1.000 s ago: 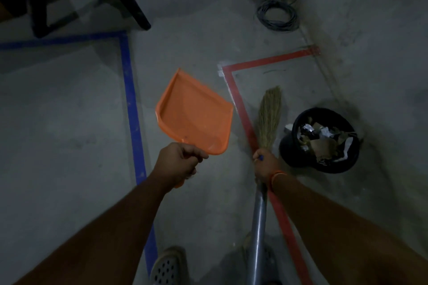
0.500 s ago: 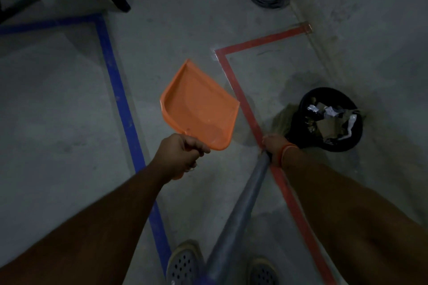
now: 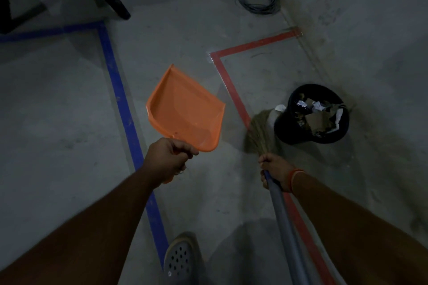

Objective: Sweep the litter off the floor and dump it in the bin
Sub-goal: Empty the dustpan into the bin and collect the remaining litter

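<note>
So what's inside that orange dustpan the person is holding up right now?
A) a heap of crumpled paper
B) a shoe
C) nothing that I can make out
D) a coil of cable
C: the orange dustpan, gripped by the left hand, shows a bare inner surface, while the crumpled paper and card sit in the black bin and the cable coil lies on the floor.

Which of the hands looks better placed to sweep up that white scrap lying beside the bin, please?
Probably the right hand: it grips the broom, bristles beside the white scrap by the bin.
</note>
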Demonstrator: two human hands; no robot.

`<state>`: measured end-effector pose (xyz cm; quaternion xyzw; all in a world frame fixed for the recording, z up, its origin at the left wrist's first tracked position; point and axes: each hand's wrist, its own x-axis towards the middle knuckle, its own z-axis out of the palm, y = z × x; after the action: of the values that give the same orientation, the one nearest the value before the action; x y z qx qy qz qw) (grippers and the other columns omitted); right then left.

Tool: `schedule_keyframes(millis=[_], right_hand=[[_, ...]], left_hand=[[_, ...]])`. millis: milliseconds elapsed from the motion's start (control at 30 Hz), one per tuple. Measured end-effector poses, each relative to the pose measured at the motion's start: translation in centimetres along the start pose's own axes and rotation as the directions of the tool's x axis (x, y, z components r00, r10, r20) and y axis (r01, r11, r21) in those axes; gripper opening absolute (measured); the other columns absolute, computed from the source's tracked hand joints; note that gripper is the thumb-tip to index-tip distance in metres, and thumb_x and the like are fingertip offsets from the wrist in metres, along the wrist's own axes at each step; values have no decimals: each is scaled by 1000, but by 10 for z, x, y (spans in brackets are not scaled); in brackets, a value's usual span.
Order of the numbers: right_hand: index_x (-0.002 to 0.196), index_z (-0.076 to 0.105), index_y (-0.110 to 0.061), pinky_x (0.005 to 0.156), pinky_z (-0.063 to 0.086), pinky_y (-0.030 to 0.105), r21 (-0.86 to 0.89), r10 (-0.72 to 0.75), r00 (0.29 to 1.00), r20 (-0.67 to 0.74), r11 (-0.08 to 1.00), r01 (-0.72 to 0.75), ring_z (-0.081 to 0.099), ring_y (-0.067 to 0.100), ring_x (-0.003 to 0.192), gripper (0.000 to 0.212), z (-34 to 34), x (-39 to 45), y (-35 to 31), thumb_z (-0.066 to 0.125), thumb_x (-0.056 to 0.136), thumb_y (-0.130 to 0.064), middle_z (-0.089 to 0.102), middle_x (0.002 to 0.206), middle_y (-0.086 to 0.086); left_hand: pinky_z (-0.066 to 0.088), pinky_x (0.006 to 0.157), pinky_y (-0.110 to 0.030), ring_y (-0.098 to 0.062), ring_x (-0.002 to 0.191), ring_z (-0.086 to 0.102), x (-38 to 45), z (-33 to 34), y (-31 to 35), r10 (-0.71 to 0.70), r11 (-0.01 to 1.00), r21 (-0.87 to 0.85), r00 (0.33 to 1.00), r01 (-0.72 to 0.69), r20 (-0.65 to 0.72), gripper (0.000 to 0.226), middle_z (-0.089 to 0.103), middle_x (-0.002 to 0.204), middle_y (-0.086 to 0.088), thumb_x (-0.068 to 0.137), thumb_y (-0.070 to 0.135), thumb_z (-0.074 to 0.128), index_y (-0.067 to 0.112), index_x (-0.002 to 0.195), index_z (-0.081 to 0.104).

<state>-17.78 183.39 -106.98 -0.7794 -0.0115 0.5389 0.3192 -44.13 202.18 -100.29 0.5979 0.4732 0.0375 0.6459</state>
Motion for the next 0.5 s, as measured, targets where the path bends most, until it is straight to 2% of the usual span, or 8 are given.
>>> schedule_keyframes(millis=[167,300,367,433,467,500], right_hand=[[89,49,-16,42,42,26,52,-157,987,-36,986,159,43,20,45,24,-1,-24,-1,37,94,4,43,64,12],[87,52,-16,47,43,29,-16,-279,948,-151,960,280,45,22,49,23,2,-12,-23,41,92,3,45,67,13],[83,53,-15,45,43,25,-81,-311,924,-222,950,300,45,22,51,23,4,6,-42,43,92,4,46,67,11],[80,51,-11,37,41,21,-101,-307,910,-280,952,290,46,23,50,22,6,34,-59,42,93,3,46,64,12],[76,51,-10,38,43,20,-106,-301,901,-313,954,282,49,24,53,23,6,48,-67,43,94,1,47,64,13],[72,50,-13,47,48,22,-111,-287,898,-334,958,265,53,25,60,26,5,63,-73,44,94,-2,50,70,14]], left_hand=[[47,52,-31,-19,56,58,-18,10,-2,13,999,-35,999,-15,-39,35,71,86,-13,89,-11,51,11,89,78],[46,51,-30,-17,56,59,-8,7,8,28,1000,-7,998,-28,-56,37,72,85,-9,89,-10,51,14,90,79],[46,50,-29,-18,56,59,5,4,14,29,1000,-3,999,-29,-43,36,72,87,-11,89,-10,50,12,91,79],[46,49,-29,-20,57,59,21,0,18,19,1000,-13,999,-20,-28,36,71,87,-14,89,-12,49,9,91,78],[46,49,-29,-21,57,59,29,-1,19,19,1000,-12,1000,-19,-22,37,71,86,-14,89,-13,48,8,91,78],[46,49,-29,-22,57,58,36,-2,19,22,1000,-7,1000,-22,-15,38,72,86,-14,89,-14,48,8,90,78]])
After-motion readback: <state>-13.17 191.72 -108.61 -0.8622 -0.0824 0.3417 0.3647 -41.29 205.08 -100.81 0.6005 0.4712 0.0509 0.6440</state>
